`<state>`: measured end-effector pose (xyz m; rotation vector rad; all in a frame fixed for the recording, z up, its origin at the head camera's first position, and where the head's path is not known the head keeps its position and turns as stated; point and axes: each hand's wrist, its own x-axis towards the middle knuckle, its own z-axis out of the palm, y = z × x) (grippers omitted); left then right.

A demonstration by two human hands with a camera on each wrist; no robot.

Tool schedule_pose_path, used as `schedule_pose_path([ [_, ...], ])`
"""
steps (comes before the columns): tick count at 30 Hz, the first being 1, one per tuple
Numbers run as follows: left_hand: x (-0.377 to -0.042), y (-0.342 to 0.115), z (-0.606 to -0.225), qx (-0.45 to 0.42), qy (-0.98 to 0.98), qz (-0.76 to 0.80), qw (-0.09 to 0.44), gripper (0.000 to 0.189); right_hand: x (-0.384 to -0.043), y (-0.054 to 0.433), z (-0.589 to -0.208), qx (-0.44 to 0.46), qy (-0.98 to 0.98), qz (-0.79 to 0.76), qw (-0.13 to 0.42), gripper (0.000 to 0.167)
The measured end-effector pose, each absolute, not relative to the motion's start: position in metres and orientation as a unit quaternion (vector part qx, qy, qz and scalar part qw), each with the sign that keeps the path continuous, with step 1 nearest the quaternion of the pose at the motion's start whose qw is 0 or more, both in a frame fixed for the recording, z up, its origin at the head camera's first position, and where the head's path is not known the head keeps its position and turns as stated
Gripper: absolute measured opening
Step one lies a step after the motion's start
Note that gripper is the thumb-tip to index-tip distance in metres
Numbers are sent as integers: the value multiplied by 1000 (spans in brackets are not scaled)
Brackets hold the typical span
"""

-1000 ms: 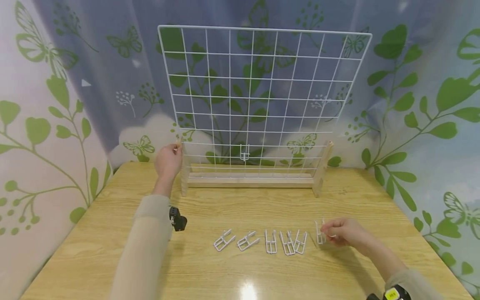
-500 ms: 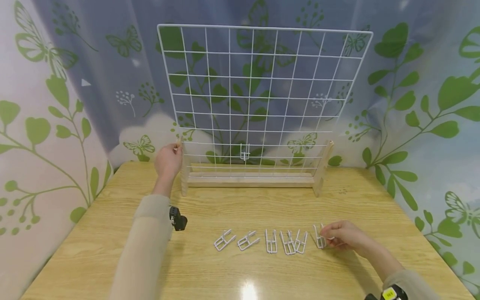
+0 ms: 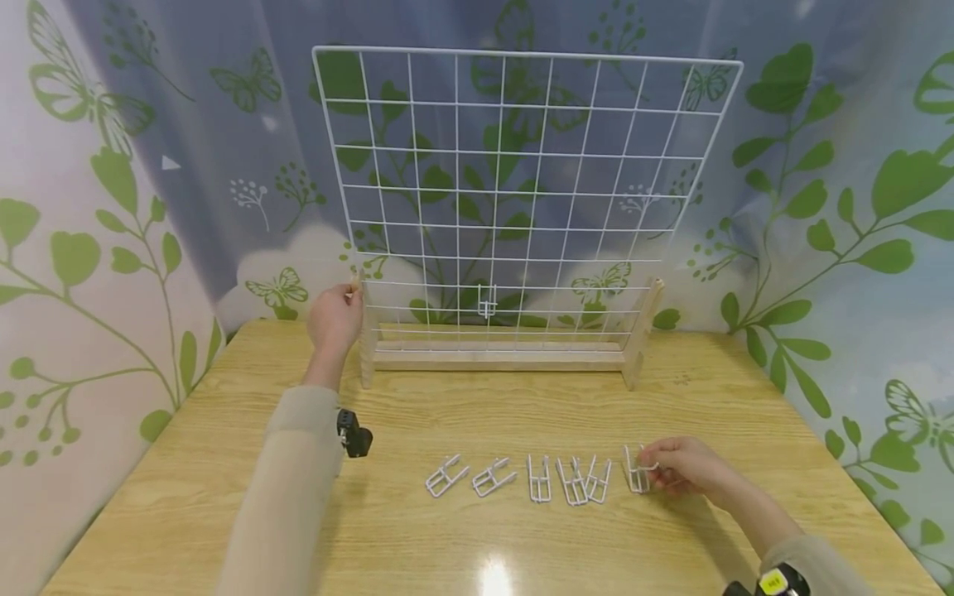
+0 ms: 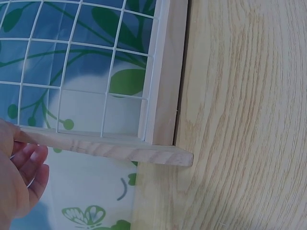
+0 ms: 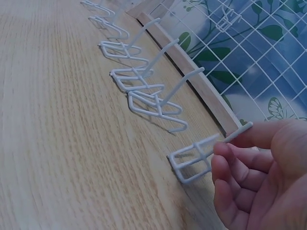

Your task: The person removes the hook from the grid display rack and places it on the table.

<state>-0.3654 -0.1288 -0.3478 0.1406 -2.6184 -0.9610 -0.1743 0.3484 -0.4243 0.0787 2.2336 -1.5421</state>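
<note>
My left hand point(image 3: 334, 319) pinches the top of the left wooden upright point(image 4: 110, 148) of a stand, thumb and finger at its edge. The stand carries a white wire grid panel point(image 3: 495, 192). On the right, my right hand point(image 3: 689, 468) pinches the prong of a white wire hook point(image 5: 189, 160) between thumb and forefinger; the hook's framed end is close over the table. Left of it several similar white wire hooks point(image 3: 539, 479) lie in a row on the table. One more white hook point(image 3: 487, 302) hangs low on the grid near its middle.
The wood-grain table point(image 3: 402, 546) spans the foreground. A wooden crossbar point(image 3: 498, 359) joins the stand's feet, with the right wooden upright point(image 3: 642, 335) at its other end. Patterned curtain point(image 3: 224, 149) surrounds the back and sides.
The hook in my right hand has turned slightly and come a little lower, along with the hand. My left hand stays at the upright; the hooks on the table keep their places.
</note>
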Motion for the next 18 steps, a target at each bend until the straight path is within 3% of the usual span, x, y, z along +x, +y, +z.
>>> schedule_pose_path([
  [18,-366,-128,-348,53,-926,-332,172,35,-187,352,-404,46,829,-537,149,44],
])
